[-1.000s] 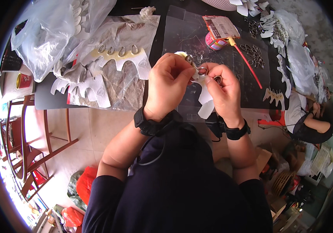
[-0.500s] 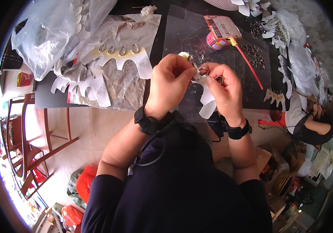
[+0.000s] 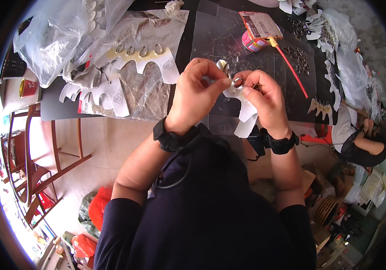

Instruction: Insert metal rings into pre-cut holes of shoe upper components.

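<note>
Above the table's near edge, both hands pinch a white scalloped strip (image 3: 247, 110) whose tail hangs down between them. My left hand (image 3: 198, 93) grips its left part with thumb and forefinger. My right hand (image 3: 267, 100) holds its right part between thumb and fingers. Metal oval rings (image 3: 239, 82) sit along the strip's upper edge between my fingertips; fingers partly hide them. A similar scalloped strip (image 3: 148, 64) with several rings on a yellowish band lies to the left. Nearer me lies another white strip (image 3: 107, 98), on which I see no rings.
Ahead stands a pink can (image 3: 252, 42) with a cardboard piece (image 3: 260, 24) on top and a red-handled stick (image 3: 290, 67) leaning out. Loose metal rings (image 3: 297, 60) lie to its right. Plastic bags (image 3: 51, 45) crowd the left. A person (image 3: 359, 139) sits at the right.
My right hand has shifted slightly right, with the strip and rings moving along. My left hand stays pinched on the strip's left part.
</note>
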The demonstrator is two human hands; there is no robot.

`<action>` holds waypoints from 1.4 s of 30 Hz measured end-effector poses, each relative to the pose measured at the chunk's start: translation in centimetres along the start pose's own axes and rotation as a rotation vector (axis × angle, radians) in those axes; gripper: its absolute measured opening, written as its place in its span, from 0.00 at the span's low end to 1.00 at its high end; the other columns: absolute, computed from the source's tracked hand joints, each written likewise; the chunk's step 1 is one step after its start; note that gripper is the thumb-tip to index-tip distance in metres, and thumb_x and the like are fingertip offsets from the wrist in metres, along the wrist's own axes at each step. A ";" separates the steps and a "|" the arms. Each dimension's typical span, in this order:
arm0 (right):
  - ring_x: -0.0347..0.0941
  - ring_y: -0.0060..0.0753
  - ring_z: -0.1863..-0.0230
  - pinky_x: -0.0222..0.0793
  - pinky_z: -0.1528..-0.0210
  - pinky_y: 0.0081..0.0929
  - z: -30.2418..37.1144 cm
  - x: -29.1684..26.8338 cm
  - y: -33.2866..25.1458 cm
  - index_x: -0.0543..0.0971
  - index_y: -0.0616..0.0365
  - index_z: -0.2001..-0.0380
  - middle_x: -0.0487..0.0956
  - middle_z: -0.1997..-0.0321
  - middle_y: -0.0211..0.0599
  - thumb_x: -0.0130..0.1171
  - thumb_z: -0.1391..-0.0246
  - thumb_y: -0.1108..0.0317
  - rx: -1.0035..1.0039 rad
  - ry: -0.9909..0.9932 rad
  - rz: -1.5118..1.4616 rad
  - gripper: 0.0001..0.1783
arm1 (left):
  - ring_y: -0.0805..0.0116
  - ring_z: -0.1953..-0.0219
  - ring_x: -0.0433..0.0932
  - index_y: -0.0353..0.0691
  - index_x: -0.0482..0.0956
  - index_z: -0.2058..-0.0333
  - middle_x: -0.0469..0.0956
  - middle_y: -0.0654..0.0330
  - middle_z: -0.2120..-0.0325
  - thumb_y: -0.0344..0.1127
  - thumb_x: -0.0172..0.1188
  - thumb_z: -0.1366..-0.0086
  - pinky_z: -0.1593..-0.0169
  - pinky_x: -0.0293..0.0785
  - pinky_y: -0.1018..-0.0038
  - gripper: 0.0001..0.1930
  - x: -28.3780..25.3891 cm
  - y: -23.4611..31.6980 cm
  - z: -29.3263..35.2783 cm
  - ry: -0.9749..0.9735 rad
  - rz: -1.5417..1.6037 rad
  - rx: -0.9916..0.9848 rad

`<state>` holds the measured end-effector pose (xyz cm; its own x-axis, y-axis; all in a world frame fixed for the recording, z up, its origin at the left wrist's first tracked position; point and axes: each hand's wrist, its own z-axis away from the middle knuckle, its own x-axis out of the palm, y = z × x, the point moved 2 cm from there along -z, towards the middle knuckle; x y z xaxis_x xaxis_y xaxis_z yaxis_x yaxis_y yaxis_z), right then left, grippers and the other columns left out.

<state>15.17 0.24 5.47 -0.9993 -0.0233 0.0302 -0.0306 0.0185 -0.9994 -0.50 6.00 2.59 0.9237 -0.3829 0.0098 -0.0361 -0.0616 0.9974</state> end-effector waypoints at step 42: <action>0.74 0.37 0.57 0.70 0.63 0.24 -0.8 1.0 -0.2 0.70 0.63 0.76 0.74 0.55 0.44 0.54 0.57 0.82 -0.388 0.117 0.497 0.05 | 0.82 0.71 0.69 0.35 0.70 0.71 0.76 0.62 0.69 0.21 0.58 0.46 0.67 0.66 0.84 0.06 0.0 1.5 0.9 0.044 -0.096 0.064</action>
<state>14.17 1.02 5.72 -0.8915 0.1904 -0.4111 0.4530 0.3597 -0.8157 -0.88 5.10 4.07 0.9398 -0.3319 -0.0815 0.0306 -0.1559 0.9873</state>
